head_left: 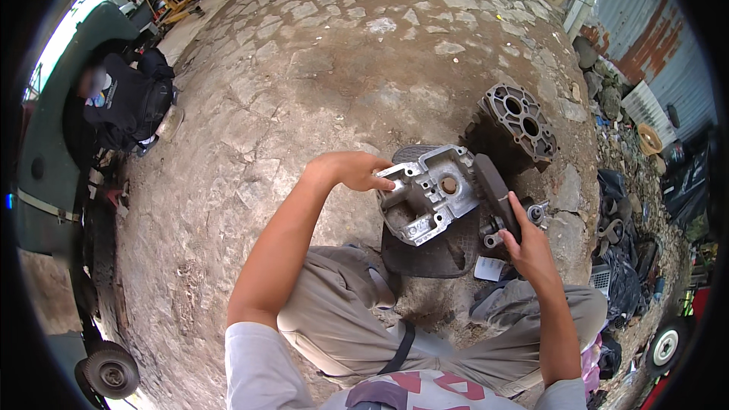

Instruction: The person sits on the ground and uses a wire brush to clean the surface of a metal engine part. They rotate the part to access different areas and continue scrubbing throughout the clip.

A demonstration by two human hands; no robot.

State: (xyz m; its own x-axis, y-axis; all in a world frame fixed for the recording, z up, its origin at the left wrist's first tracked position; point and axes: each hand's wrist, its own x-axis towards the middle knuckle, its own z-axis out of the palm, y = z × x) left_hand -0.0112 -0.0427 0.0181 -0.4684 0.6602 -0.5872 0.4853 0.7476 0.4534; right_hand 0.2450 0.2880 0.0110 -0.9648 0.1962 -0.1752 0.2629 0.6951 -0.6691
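Note:
My left hand (355,172) grips the upper left edge of a silver metal casting (465,199), with its thumb over the rim. The casting has open cavities, bolt holes and a round hole, and lies tilted above a black rubber mat (429,260) between my feet. In my right hand (529,247) is a dark oblong block (492,182), held with the fingers along its outer side. Its long side is against or very close to the casting's right edge; I cannot tell if they touch. Small metal parts with round ends (537,214) lie around that hand, partly covered.
A dark metal housing with a holed flange (524,123) stands beyond my right hand. A small white card (490,268) lies by the mat. Scrap and black bags (624,281) line the right side. A person in dark clothes (133,99) crouches by a green vehicle (45,159) at left.

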